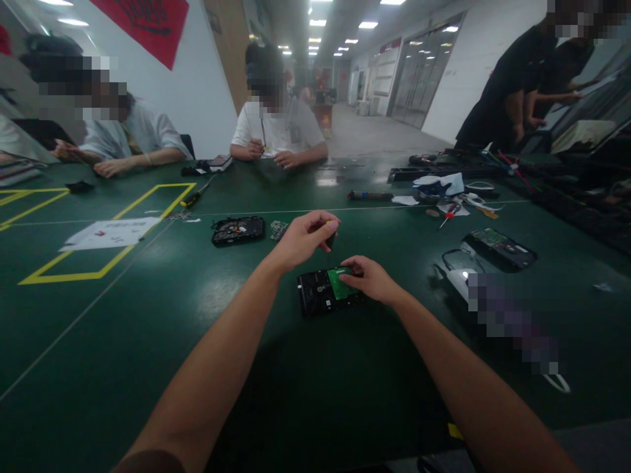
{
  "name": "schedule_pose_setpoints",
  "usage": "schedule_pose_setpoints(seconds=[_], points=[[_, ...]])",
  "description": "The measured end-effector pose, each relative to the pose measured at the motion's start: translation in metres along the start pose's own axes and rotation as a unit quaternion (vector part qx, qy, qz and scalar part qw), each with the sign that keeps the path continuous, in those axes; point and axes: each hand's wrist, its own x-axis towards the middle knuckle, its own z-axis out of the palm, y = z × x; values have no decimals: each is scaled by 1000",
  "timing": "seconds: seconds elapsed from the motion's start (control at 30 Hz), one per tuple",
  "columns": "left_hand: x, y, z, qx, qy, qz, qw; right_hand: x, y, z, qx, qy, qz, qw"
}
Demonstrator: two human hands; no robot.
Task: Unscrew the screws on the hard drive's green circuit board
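Left hand (306, 238) pinches a dark screwdriver (330, 240) over the hard drive (314, 297); right hand (369, 278) rests on its green circuit board (339, 288), whether gripping I cannot tell. This drive lies toward the table's (128, 328) near edge, a second drive (239, 231) farther left, a third drive (500, 249) rightward

The drive (314, 299) lies on the green table (236, 374). Over its far edge, the left hand (306, 238) grips a driver (330, 242) upright; whether the tip touches is unclear. The right hand (371, 279) has its thumb on the drive's green board (339, 287). Left of the drive and farther off lie a second drive (238, 232) and small parts (278, 230); to its right, a third drive (503, 249). Across the table beyond it sits a person (279, 128).
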Motion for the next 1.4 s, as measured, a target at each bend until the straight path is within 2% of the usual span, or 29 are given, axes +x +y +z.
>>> schedule_pose_setpoints(seconds=[0.17, 0.4, 0.6, 0.87, 1.1, 1.23, 1.33, 1.4], points=[[0, 2, 1, -28, -35, -13, 999, 0, 1, 1, 1, 5, -9, 1000], [-1, 0, 2, 0, 9, 23, 1000, 1, 1, 2, -6, 10, -14, 1000], [-2, 1, 2, 18, -19, 26, 999, 0, -3, 0, -4, 8, -14, 1000], [-3, 2, 5, 26, 46, 3, 999, -1, -5, -1, -5, 11, -5, 1000], [-2, 1, 0, 12, -16, 16, 1000, -1, -7, -1, 16, 7, 3, 1000], [-2, 2, 3, 28, -10, 34, 999, -2, -8, 0, 16, 12, 2, 1000], [-2, 2, 5, 26, -19, 19, 999, -2, -8, 0, 11, 14, 3, 1000], [-2, 3, 5, -14, -32, -1, 999, -2, -8, 0, 13, 10, 3, 1000]])
